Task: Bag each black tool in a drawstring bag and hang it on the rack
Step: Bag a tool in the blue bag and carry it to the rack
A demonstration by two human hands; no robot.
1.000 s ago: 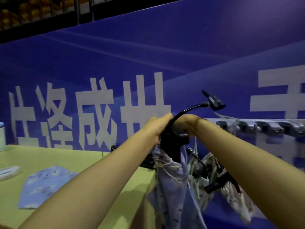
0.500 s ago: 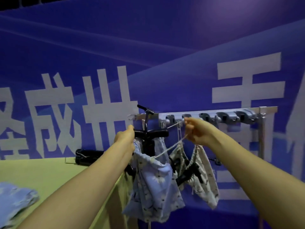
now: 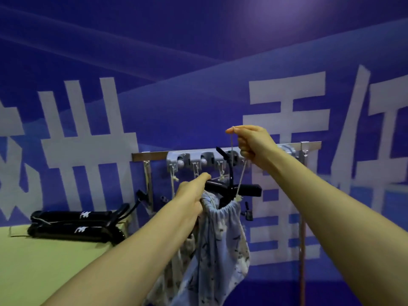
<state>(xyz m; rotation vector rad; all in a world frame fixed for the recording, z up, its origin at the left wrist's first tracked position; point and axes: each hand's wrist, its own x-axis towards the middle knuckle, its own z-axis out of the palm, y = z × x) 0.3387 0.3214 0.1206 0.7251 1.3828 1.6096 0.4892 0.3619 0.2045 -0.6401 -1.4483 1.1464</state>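
A light blue patterned drawstring bag (image 3: 218,246) hangs in front of the grey rack (image 3: 223,159), with a black tool (image 3: 234,188) sticking out of its gathered mouth. My left hand (image 3: 191,195) grips the bag's mouth at the tool's left end. My right hand (image 3: 251,142) is raised above the rack and pinches the white drawstring (image 3: 241,173), pulled taut up from the bag. A second, paler bag (image 3: 176,272) hangs behind the blue one, mostly hidden.
Two more black tools (image 3: 75,226) lie stacked on the green table (image 3: 44,272) at the left. The rack's metal rail (image 3: 150,155) stands on thin posts before a blue banner wall with white characters. A cord (image 3: 302,250) hangs at the rack's right end.
My right hand has risen from rack level to above it, drawing the string upward. The left hand stays on the bag's mouth. The view has shifted right.
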